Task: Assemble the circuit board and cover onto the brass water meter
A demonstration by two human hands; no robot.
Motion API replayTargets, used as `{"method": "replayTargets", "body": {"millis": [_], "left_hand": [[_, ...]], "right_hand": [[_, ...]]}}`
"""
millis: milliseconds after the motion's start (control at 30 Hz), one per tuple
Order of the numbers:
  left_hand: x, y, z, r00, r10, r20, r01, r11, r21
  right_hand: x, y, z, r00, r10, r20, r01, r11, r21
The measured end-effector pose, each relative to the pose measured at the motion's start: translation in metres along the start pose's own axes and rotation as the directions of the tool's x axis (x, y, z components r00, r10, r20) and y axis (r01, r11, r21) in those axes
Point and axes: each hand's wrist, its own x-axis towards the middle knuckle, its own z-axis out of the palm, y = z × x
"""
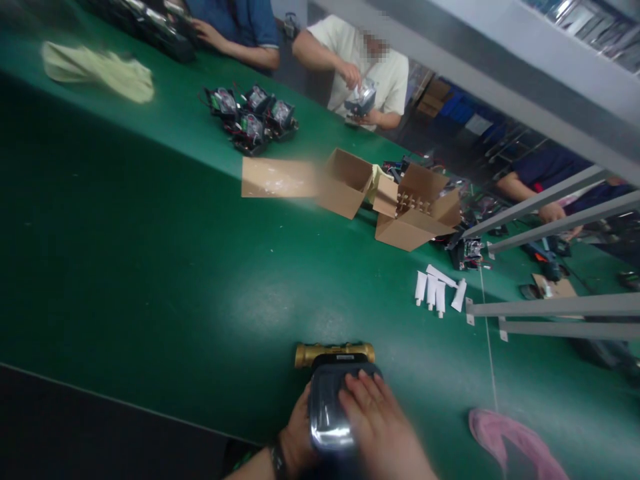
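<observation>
A smooth, glossy green tabletop [200, 287] spreads out around the hands, a dark shadow covering its left part. At the near edge, the left hand [299, 427] grips the side of a dark rounded housing with a shiny clear cover [325, 393], and the right hand [375, 417] lies flat across that cover; a brass-coloured metal pipe [335, 349] runs along the housing's far end. Beyond the hands stand two open brown cardboard boxes [345, 200]; to their right are small white tubes [431, 293], grey metal rails [550, 307] and a crumpled pink cloth [505, 430]. Across the table, a person in a cream shirt [333, 40] handles a similar unit.
</observation>
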Motion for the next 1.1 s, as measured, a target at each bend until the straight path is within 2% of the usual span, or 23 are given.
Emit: {"method": "replayTargets", "body": {"millis": [100, 167, 233, 300, 333, 467, 633, 767, 833, 900, 967, 1033, 1100], "left_hand": [[0.006, 0.023, -0.010, 0.997, 0.078, -0.016, -0.076, 0.992, 0.101], [0.013, 0.043, -0.018, 0.980, 0.196, -0.038, -0.181, 0.952, 0.246], [0.018, 0.059, -0.025, 0.939, 0.337, -0.071, -0.275, 0.856, 0.438], [0.022, 0.070, -0.029, 0.896, 0.428, -0.119, -0.292, 0.768, 0.570], [0.023, 0.072, -0.029, 0.883, 0.443, -0.154, -0.280, 0.761, 0.585], [0.025, 0.072, -0.025, 0.838, 0.443, -0.319, -0.230, 0.816, 0.530], [0.025, 0.073, -0.022, 0.768, 0.319, -0.556, -0.099, 0.916, 0.388], [0.025, 0.076, -0.019, 0.713, 0.238, -0.659, 0.006, 0.939, 0.345], [0.026, 0.076, -0.018, 0.691, 0.202, -0.694, 0.020, 0.955, 0.297], [0.029, 0.075, -0.019, 0.690, 0.167, -0.704, 0.004, 0.972, 0.235], [0.032, 0.074, -0.022, 0.713, 0.118, -0.691, -0.002, 0.986, 0.166], [0.036, 0.072, -0.029, 0.758, 0.047, -0.651, 0.009, 0.996, 0.083], [0.039, 0.071, -0.037, 0.827, 0.004, -0.562, -0.001, 1.000, 0.005]], "right_hand": [[0.028, 0.018, -0.022, 0.984, 0.060, 0.168, -0.081, 0.989, 0.121], [0.048, 0.032, -0.034, 0.966, 0.079, 0.246, -0.132, 0.969, 0.209], [0.066, 0.045, -0.044, 0.951, 0.068, 0.303, -0.157, 0.947, 0.279], [0.079, 0.054, -0.050, 0.939, 0.058, 0.338, -0.173, 0.931, 0.321], [0.084, 0.058, -0.052, 0.936, 0.055, 0.348, -0.179, 0.925, 0.335], [0.092, 0.066, -0.055, 0.924, 0.043, 0.380, -0.196, 0.907, 0.373], [0.096, 0.070, -0.057, 0.918, 0.030, 0.396, -0.199, 0.898, 0.393], [0.098, 0.070, -0.059, 0.920, 0.025, 0.392, -0.191, 0.900, 0.391], [0.097, 0.069, -0.059, 0.919, 0.029, 0.393, -0.195, 0.901, 0.387], [0.096, 0.069, -0.058, 0.917, 0.030, 0.397, -0.198, 0.900, 0.389], [0.096, 0.069, -0.057, 0.914, 0.032, 0.404, -0.203, 0.898, 0.389], [0.095, 0.069, -0.057, 0.913, 0.032, 0.407, -0.205, 0.897, 0.390], [0.095, 0.070, -0.056, 0.916, 0.026, 0.400, -0.199, 0.896, 0.397]]}}
